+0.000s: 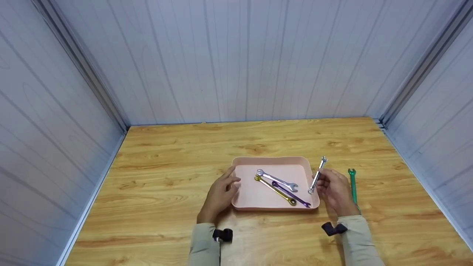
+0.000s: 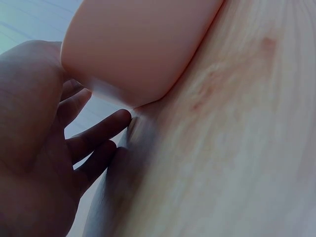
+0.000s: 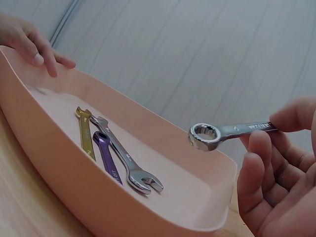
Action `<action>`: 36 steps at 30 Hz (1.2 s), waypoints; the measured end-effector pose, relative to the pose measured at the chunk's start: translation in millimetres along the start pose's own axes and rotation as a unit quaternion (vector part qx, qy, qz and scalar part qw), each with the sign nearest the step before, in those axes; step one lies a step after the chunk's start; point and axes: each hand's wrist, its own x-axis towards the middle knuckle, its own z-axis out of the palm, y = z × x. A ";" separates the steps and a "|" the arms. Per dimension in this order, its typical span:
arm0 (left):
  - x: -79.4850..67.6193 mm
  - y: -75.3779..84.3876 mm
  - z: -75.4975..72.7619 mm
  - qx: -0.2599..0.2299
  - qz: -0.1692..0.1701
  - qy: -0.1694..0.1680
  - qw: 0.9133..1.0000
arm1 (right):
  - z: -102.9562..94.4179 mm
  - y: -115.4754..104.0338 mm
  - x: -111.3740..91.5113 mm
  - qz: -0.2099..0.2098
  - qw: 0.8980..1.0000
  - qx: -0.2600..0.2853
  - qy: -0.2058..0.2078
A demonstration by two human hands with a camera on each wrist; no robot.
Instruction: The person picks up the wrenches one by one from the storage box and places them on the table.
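My right hand [image 1: 335, 190] pinches a silver combination wrench [image 1: 317, 175] between thumb and fingers, beside the pink tray's right wall. Its ring end [image 3: 205, 136] points toward the tray in the right wrist view. At the left wall of the pink tray [image 1: 273, 160], my left hand [image 1: 220, 194] rests on the rim with loosely extended fingers. Inside the tray lie a silver open-end wrench [image 1: 278, 180], a yellow ratchet wrench [image 1: 275, 190] and a purple wrench [image 1: 290, 193], close together and partly overlapping. The left wrist view shows some fingers outside the tray wall [image 2: 133, 44].
A green wrench [image 1: 353, 186] lies on the wooden table [image 1: 166, 177] to the right of my right hand, its lower end partly hidden by the wrist. Pale panelled walls [image 1: 229, 62] enclose the table at the back and both sides.
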 end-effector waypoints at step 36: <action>0.5 -2.7 1.2 -0.001 -0.009 0.003 1.000 | -57.2 6.8 -1.5 0.030 0.998 -0.006 0.048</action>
